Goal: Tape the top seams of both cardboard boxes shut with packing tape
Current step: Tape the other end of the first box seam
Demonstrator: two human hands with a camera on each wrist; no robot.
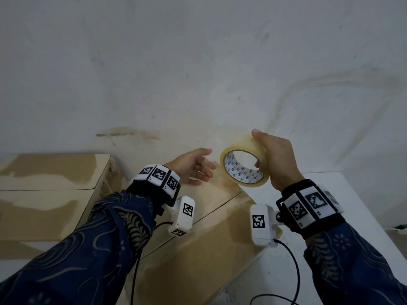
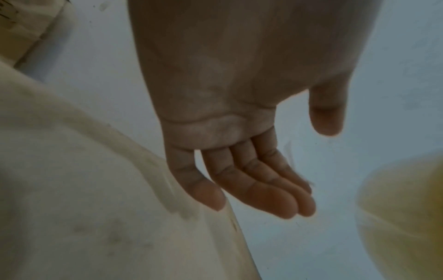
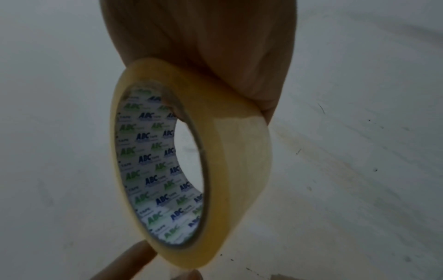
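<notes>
- The right hand (image 1: 276, 160) grips a tape roll (image 1: 245, 164) in the air, above the far corner of the nearer box (image 1: 198, 234).
- The left hand (image 1: 192, 168), fingers loose and holding nothing, reaches toward the roll without touching it.
- A second box (image 1: 50, 172) sits at left, cut off by the frame.
- The loose end of the tape cannot be made out.
- Sleeves hide part of the nearer box's seam.

- Premises: plain packing or storage room; exact kind cannot be told.
- Evidence: bare, scuffed, stained white wall (image 1: 198, 62); white table (image 1: 363, 216); two cardboard boxes (image 1: 50, 194) (image 1: 209, 227) set against the wall.
</notes>
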